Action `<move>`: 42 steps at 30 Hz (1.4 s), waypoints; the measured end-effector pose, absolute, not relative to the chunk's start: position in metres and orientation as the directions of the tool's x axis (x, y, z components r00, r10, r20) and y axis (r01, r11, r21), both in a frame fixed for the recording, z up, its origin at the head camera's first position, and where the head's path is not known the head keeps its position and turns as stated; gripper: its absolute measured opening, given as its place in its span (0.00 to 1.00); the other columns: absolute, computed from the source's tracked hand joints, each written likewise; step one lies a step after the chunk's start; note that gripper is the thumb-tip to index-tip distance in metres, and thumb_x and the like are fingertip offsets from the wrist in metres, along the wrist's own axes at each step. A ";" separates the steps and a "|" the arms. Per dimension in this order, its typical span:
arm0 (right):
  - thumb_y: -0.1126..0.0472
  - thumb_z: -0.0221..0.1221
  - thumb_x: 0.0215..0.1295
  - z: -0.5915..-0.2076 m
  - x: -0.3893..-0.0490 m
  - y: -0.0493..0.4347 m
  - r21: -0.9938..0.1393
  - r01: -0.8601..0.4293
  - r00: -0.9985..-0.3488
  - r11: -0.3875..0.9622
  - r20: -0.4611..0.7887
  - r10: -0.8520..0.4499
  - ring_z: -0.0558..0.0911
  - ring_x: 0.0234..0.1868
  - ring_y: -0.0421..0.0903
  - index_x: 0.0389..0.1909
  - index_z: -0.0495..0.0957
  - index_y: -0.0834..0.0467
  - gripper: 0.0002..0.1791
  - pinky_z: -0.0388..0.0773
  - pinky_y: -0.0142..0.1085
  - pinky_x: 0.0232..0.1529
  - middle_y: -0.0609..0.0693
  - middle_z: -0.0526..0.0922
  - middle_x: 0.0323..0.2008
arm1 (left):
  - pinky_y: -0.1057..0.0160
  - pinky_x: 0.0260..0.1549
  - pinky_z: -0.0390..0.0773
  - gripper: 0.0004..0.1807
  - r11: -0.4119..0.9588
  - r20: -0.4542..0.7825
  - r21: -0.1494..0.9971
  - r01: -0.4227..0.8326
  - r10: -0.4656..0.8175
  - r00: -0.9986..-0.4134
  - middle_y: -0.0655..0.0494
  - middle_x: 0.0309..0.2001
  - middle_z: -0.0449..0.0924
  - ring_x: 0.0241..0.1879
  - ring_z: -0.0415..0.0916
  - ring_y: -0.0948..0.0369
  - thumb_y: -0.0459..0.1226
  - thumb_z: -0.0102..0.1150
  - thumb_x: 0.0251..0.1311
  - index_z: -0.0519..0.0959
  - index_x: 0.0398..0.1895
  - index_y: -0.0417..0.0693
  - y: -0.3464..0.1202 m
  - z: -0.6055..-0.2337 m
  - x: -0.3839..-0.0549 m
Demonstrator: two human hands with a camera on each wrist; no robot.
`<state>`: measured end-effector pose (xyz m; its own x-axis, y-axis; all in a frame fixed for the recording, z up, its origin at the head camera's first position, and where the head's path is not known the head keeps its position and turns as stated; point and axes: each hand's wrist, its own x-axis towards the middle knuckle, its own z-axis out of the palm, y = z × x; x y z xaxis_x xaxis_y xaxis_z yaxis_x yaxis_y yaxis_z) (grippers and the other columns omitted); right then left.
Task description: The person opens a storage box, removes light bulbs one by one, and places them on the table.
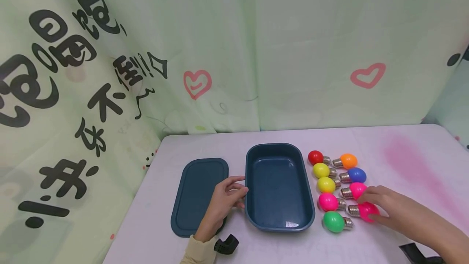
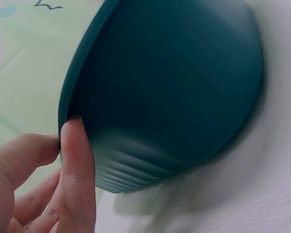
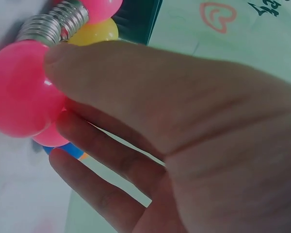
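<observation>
A dark blue plastic box stands bare inside at the middle of the table. My left hand is at its left rim; in the left wrist view the thumb and a finger pinch the rim of the box. My right hand has its thumb and fingers around a pink light bulb, the nearest of the right row. In the right wrist view, the thumb lies against that bulb by its silver screw base. Another pink bulb lies just beyond, close to the fingers.
Left of the box lies a matching flat lid. Two rows of bulbs lie right of the box, among them a red, a yellow, a green, an orange and a blue bulb. A printed curtain hangs behind.
</observation>
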<state>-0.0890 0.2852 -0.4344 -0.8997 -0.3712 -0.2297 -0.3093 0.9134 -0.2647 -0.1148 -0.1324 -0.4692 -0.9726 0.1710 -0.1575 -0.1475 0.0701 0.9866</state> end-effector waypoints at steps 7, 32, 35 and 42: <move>0.57 0.76 0.46 -0.429 -0.091 0.278 -0.252 -0.345 -0.891 0.904 -0.216 -0.400 0.79 0.48 0.62 0.45 0.84 0.54 0.23 0.85 0.51 0.41 0.58 0.82 0.47 | 0.66 0.26 0.84 0.25 0.071 -0.151 0.987 -0.141 0.169 -0.974 0.50 0.38 0.82 0.26 0.79 0.63 0.38 0.67 0.62 0.75 0.62 0.41 -0.132 -0.472 -0.115; 0.52 0.74 0.53 -0.399 -0.090 0.231 -0.292 -0.429 -0.897 0.855 0.030 -0.440 0.77 0.55 0.56 0.58 0.79 0.56 0.31 0.86 0.46 0.41 0.56 0.78 0.55 | 0.63 0.29 0.86 0.23 0.126 -0.137 0.985 -0.120 0.136 -0.981 0.47 0.40 0.82 0.31 0.82 0.61 0.38 0.66 0.62 0.76 0.61 0.43 -0.138 -0.468 -0.111; 0.53 0.74 0.53 -0.395 -0.089 0.226 -0.282 -0.437 -0.897 0.854 0.069 -0.436 0.77 0.57 0.58 0.59 0.78 0.57 0.32 0.86 0.48 0.42 0.58 0.77 0.57 | 0.61 0.30 0.87 0.23 0.178 -0.077 0.982 -0.055 0.118 -0.990 0.45 0.40 0.82 0.32 0.83 0.58 0.36 0.66 0.62 0.76 0.60 0.41 -0.137 -0.465 -0.111; 0.51 0.70 0.58 -0.390 -0.087 0.213 -0.302 -0.388 -0.920 0.871 0.070 -0.385 0.73 0.61 0.62 0.65 0.73 0.59 0.35 0.84 0.55 0.45 0.63 0.74 0.61 | 0.64 0.37 0.86 0.19 0.432 0.123 0.891 0.137 0.059 -0.991 0.50 0.42 0.82 0.39 0.82 0.57 0.35 0.66 0.62 0.79 0.57 0.44 -0.129 -0.453 -0.109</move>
